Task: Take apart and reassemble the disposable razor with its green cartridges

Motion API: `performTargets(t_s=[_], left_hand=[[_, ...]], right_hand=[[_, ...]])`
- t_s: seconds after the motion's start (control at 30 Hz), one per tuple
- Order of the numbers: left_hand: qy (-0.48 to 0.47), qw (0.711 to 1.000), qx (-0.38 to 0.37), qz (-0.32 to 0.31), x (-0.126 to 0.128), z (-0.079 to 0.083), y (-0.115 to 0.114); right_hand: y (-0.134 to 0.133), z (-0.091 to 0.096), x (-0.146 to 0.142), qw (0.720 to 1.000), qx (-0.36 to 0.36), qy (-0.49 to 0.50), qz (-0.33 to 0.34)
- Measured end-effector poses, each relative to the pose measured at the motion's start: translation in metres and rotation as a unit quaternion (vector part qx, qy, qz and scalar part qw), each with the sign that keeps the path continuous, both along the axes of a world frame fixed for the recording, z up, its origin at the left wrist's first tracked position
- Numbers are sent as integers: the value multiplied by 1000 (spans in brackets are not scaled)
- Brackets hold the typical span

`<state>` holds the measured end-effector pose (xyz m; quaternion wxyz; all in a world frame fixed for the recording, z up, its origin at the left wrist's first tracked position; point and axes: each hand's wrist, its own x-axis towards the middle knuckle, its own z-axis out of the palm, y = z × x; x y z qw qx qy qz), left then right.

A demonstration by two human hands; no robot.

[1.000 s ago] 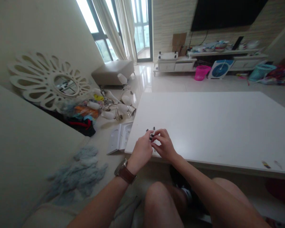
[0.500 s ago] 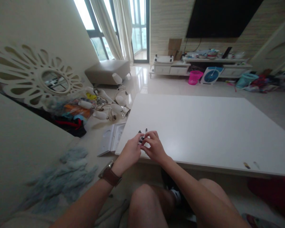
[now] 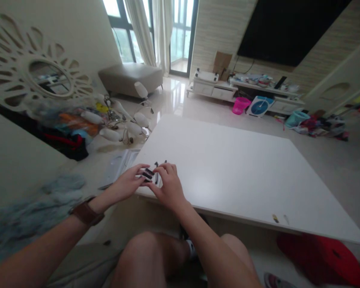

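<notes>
Over the front left corner of the white table, both hands meet around a few small black strip-like pieces, too small to name. My left hand, with a brown watch strap on its wrist, is closed on their left side with thumb and fingers. From the right, my right hand curls its thumb and forefinger against the same pieces. Just beyond the fingers, a small dark part lies on the tabletop. Fingers partly hide what lies between the hands.
An opened white box lies left of the table. Behind it, a chandelier with white shades rests on the floor. A small yellow-and-black item and a thin pale piece lie near the table's front edge. A red object is below.
My view has turned and tilted, so the table appears shifted left. My hands have spread a little apart, and the black strip-like pieces now show between them.
</notes>
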<state>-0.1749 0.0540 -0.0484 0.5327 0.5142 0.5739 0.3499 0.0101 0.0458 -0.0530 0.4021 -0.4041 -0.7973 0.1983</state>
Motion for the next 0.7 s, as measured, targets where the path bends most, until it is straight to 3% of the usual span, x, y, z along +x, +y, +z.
performTargets(t_s=[0.27,0.4,0.57,0.7], left_hand=[[21,984,-79,156,-21,-39,11],[24,981,-100,165,-21,-52,8],[48,980,-93,170,-17,-59,4],[28,977,-103,186,-4,-52,0]], right_hand=[[7,-4,21,991,-122,2,-54],[8,-8,30,989,-142,-12,-46],[-2,-12,36,985,-146,-91,12],[-9,-13,38,980,-137,-139,40]])
